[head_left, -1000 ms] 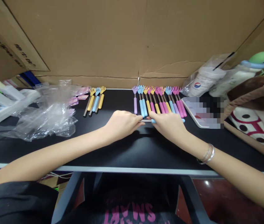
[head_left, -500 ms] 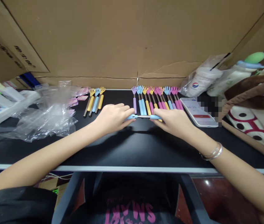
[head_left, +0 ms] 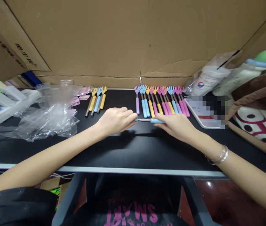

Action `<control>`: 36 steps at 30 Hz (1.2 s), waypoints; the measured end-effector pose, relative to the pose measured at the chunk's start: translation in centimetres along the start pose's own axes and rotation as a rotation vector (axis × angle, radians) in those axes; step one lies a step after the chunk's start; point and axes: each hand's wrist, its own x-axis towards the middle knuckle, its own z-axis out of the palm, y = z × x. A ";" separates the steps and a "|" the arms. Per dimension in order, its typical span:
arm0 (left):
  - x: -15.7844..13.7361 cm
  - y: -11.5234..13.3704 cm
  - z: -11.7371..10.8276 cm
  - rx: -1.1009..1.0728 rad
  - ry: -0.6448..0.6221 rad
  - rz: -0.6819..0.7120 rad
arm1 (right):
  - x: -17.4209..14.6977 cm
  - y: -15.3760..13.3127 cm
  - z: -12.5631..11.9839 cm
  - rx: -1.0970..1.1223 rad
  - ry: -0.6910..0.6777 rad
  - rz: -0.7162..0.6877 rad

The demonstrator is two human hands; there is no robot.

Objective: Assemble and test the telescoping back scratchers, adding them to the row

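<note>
A blue back scratcher with a metal rod is held level between my two hands, a little above the black table. My left hand is closed round its blue head end, which the fingers mostly hide. Round the blue handle my right hand is closed, thumb side toward the rod. Behind my hands lies a row of back scratchers in purple, blue, yellow and pink. To the left of that row, back scratcher heads and handles in yellow and blue lie beside bare metal tubes.
Clear plastic bags and pink cards are heaped at the left, next to a white tray. At the right are a phone, a bagged cup, a bottle and a fabric bag. Cardboard walls the back.
Both hands still grip the back scratcher, and less of its blue head end shows by my left hand. The whole view has shifted slightly.
</note>
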 end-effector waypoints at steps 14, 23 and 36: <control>0.1 -0.3 -0.3 -0.146 -0.093 -0.053 | 0.0 0.6 -1.1 0.188 -0.061 -0.017; -0.3 -1.2 -0.9 -0.374 -0.310 -0.205 | -0.4 2.2 -1.4 0.323 -0.077 0.004; -0.8 -2.3 0.0 -0.456 -0.379 -0.101 | -0.7 2.7 -1.0 0.247 -0.083 -0.082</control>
